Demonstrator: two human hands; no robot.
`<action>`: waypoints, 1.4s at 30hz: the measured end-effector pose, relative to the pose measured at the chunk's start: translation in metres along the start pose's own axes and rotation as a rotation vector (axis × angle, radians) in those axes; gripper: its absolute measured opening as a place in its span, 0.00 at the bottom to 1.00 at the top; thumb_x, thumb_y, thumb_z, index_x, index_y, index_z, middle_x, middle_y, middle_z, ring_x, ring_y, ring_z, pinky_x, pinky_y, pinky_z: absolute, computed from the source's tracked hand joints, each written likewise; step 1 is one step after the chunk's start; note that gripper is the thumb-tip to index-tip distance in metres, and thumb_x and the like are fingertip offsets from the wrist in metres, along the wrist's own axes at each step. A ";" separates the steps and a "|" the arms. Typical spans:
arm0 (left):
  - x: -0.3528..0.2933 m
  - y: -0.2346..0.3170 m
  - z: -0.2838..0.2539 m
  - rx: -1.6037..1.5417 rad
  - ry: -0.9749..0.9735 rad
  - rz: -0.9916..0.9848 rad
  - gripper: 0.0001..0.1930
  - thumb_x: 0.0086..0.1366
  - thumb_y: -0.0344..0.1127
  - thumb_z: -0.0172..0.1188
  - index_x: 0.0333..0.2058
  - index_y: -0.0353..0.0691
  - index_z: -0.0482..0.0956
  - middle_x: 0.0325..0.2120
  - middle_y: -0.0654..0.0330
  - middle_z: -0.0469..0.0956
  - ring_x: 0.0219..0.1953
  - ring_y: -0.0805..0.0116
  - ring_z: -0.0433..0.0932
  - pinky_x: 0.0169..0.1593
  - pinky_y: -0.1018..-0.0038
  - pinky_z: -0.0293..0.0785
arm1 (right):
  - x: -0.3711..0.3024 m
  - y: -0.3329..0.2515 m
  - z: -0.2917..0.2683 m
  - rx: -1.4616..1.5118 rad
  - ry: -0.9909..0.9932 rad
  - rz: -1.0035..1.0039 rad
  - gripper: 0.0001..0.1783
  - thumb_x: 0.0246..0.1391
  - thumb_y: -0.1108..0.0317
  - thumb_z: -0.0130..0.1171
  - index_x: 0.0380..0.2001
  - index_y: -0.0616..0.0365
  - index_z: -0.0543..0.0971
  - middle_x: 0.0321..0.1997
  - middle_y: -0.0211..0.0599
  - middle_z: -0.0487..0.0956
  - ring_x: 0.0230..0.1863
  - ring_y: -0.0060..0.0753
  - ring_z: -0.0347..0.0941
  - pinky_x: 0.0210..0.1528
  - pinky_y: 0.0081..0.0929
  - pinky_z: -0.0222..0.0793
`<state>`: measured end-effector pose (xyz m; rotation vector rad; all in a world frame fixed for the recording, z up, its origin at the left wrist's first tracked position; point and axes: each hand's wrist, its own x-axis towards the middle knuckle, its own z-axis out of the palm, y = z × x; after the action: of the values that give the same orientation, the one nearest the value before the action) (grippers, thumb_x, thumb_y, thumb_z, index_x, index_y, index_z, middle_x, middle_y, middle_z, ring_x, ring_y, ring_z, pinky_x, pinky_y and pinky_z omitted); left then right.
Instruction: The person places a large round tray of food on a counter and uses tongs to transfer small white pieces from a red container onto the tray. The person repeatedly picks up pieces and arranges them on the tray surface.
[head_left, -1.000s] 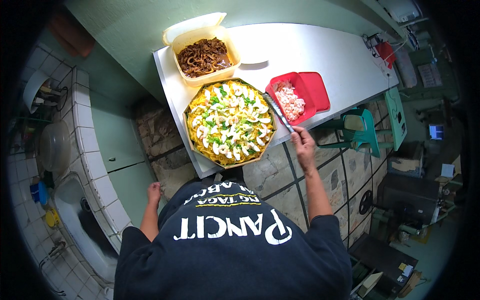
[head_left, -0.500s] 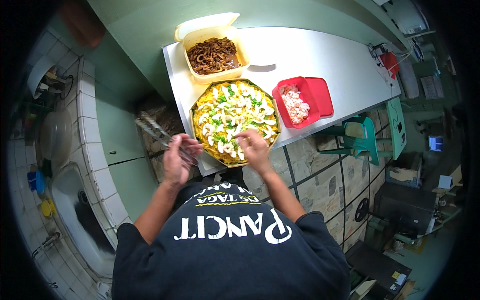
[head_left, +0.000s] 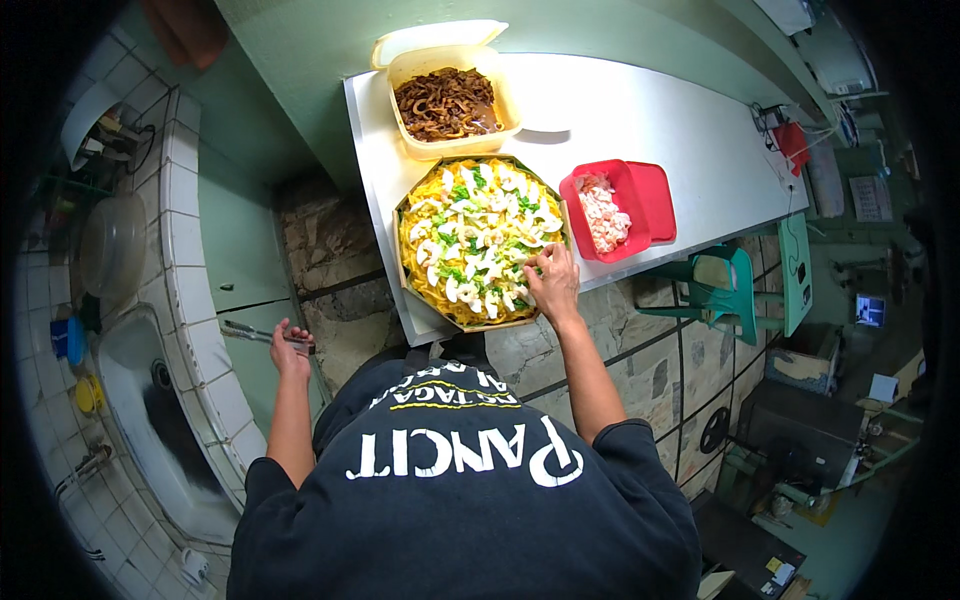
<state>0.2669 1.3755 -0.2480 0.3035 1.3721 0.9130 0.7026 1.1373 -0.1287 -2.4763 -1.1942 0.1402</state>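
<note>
My left hand [head_left: 291, 347] is closed around metal tongs [head_left: 250, 331], held out to the left, away from the table. An octagonal tray [head_left: 404, 283] sits at the table's near left corner, filled with yellow noodles [head_left: 415, 257] topped with white slices and chopped greens. At the tray's right edge, my right hand [head_left: 555, 281] has its fingertips bent together on the topping; whatever they pinch is too small to name. Behind the tray stands a pale yellow tub [head_left: 432, 151] of dark brown cooked strips [head_left: 447, 104]. To its right, a red container [head_left: 640, 240] holds pinkish-white pieces [head_left: 604, 217].
The white table [head_left: 640, 105] runs back to the right along a green wall. A teal chair [head_left: 735, 290] stands by its right side. On my left are a tiled counter [head_left: 190, 235] and a sink [head_left: 150, 430]. Stone-patterned tiles cover the floor [head_left: 640, 370].
My left hand has swung down and left with the tongs, away from the tray. My right hand has shifted right to the tray's edge. The whole view has shifted slightly.
</note>
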 end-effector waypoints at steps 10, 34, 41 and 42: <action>0.018 -0.033 -0.067 0.123 0.207 -0.101 0.13 0.70 0.43 0.49 0.44 0.43 0.73 0.25 0.60 0.72 0.26 0.63 0.73 0.28 0.64 0.73 | 0.005 0.001 0.005 -0.049 -0.032 -0.045 0.06 0.48 0.65 0.64 0.27 0.54 0.80 0.39 0.34 0.71 0.47 0.38 0.69 0.44 0.39 0.61; 0.028 -0.037 -0.079 0.193 0.205 -0.121 0.15 0.72 0.45 0.46 0.45 0.41 0.72 0.27 0.58 0.72 0.25 0.64 0.74 0.27 0.66 0.73 | -0.013 0.005 -0.040 0.414 0.154 0.065 0.07 0.50 0.68 0.60 0.28 0.60 0.74 0.40 0.42 0.71 0.40 0.42 0.71 0.39 0.38 0.64; 0.024 -0.036 -0.077 0.214 0.188 -0.118 0.15 0.72 0.45 0.44 0.46 0.41 0.72 0.27 0.58 0.72 0.24 0.64 0.74 0.26 0.66 0.73 | -0.010 -0.011 -0.063 0.488 0.200 0.019 0.06 0.52 0.72 0.61 0.28 0.62 0.74 0.37 0.39 0.70 0.32 0.32 0.66 0.34 0.28 0.63; 0.024 -0.036 -0.077 0.216 0.181 -0.117 0.15 0.73 0.45 0.44 0.46 0.41 0.72 0.27 0.58 0.72 0.24 0.64 0.74 0.26 0.66 0.73 | -0.009 -0.013 -0.065 0.491 0.212 0.007 0.06 0.52 0.72 0.61 0.28 0.62 0.75 0.37 0.36 0.70 0.31 0.27 0.64 0.34 0.25 0.62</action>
<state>0.2077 1.3447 -0.3064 0.3065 1.6427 0.7091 0.7039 1.1176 -0.0647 -2.0105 -0.9299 0.1482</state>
